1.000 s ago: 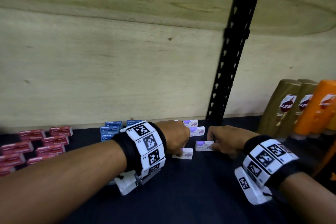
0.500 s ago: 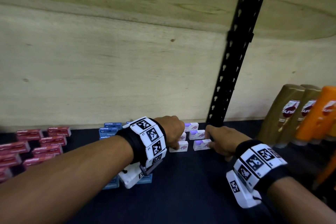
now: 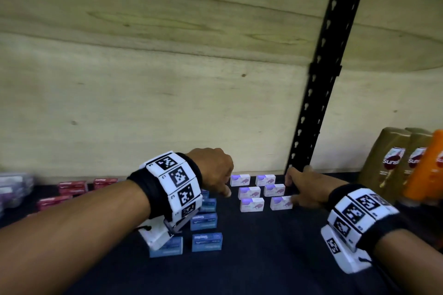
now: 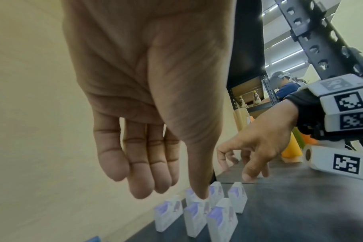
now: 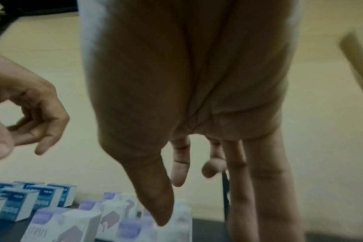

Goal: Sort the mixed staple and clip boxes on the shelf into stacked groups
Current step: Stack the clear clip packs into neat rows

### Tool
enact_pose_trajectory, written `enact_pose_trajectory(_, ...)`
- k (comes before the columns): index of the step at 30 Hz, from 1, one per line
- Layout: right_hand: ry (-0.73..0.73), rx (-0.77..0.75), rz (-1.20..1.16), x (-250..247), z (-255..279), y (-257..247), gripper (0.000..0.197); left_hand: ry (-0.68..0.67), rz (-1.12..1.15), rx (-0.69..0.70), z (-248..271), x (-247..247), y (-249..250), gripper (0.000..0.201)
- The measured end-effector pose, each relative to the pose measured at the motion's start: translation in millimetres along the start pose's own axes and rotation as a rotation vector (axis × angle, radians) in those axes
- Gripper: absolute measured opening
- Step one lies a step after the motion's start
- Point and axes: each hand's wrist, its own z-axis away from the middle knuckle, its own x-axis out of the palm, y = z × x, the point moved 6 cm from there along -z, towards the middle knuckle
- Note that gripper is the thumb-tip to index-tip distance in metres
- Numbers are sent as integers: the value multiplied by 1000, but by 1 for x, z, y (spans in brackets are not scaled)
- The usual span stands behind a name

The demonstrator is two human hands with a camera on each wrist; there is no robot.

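Note:
Several white-and-purple boxes stand in two neat rows on the dark shelf, seen close in the left wrist view as boxes. My left hand hovers just left of them with relaxed fingers and holds nothing. My right hand is at their right side, fingers loose, thumb against the front right box. Blue boxes sit under my left wrist, red boxes further left.
A black perforated upright rises just behind my right hand. Gold bottles and an orange bottle stand at the right. The wooden back wall closes the shelf. Blurred pale boxes lie far left.
Both hands slid a white-and-purple box back into the group and let go. The left hand has lifted off to the left; the right stays beside the front right box.

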Motion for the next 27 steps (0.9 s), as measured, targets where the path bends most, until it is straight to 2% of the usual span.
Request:
enact_pose_trajectory(3, 117, -71, 4, -20, -1, -23, 27, 26, -31, -45, 25, -10, -24, 37)
enact_pose_trajectory(6, 163, -196, -6, -36, 1, -62, 26, 50, -73, -107, 55, -16, -49, 37)
enact_pose_trajectory(15, 125, -631, 69, -48, 35, -228, 28, 91, -89, -423, 179, -16, -137, 37)
enact_pose_trajectory(23, 94, -980, 115, -43, 101, -365, 28, 172, -4, -738, 324, 14, -199, 26)
enact_pose_trajectory(27, 88, -1090, 118, -33, 131, -413, 31, 243, 58, -823, 382, 37, -223, 27)
